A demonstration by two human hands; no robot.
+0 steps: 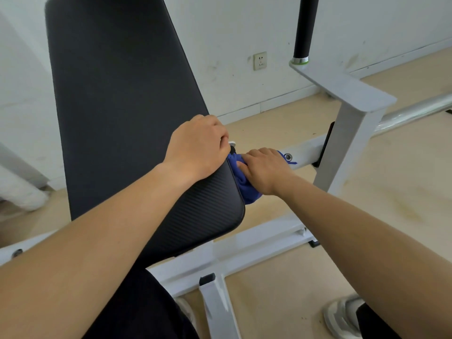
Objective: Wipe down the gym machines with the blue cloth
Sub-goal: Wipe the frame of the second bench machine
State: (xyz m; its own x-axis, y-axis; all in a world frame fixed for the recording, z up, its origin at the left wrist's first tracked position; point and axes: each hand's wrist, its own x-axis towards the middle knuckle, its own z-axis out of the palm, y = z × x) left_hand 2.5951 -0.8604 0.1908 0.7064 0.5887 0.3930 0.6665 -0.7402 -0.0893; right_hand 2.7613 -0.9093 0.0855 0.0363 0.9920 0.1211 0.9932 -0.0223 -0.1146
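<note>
Now both grips clamp: left hand (198, 148) on black pad (122, 94), right hand (266, 170) on blue cloth (246, 192).

wall (244, 25): white paint, scuffed and smudged in its lower part | socket (260, 60): one pale outlet plate set low on the wall | skirting (269, 101): white band along the wall foot | floor (403, 192): smooth beige, yellowish stains, small dark specks | light: even, diffuse, shadows soft
</note>
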